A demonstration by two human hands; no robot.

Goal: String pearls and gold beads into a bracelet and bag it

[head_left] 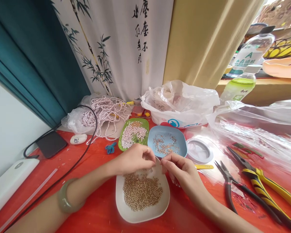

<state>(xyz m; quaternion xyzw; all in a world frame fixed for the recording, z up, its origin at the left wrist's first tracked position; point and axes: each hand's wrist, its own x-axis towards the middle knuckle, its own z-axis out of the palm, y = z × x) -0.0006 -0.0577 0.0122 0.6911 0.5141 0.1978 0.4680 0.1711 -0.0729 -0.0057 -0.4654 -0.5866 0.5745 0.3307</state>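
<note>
Over the far end of a cream dish [143, 219] full of small gold beads [143, 192], my left hand [135, 158] is closed, thumb and fingers pinched together. Whatever lies in that pinch is too small to make out. A jade-green bangle [63, 197] circles the left wrist. My right hand [180, 166] is pinched at the dish's right rim, its fingertips close to the left hand's; what it holds is also too fine to name. Just beyond the hands are a blue dish [184, 142] with thin gold pins and a green dish [147, 124] with pale pink and gold beads.
Long-nose pliers [254, 176] and smaller pliers [229, 181] lie at the right. A roll of clear tape [199, 150] sits by the blue dish. Behind are a plastic bag [181, 113] and pink bead strands [106, 113]. A black cable [84, 152] crosses the left side near a phone [51, 144].
</note>
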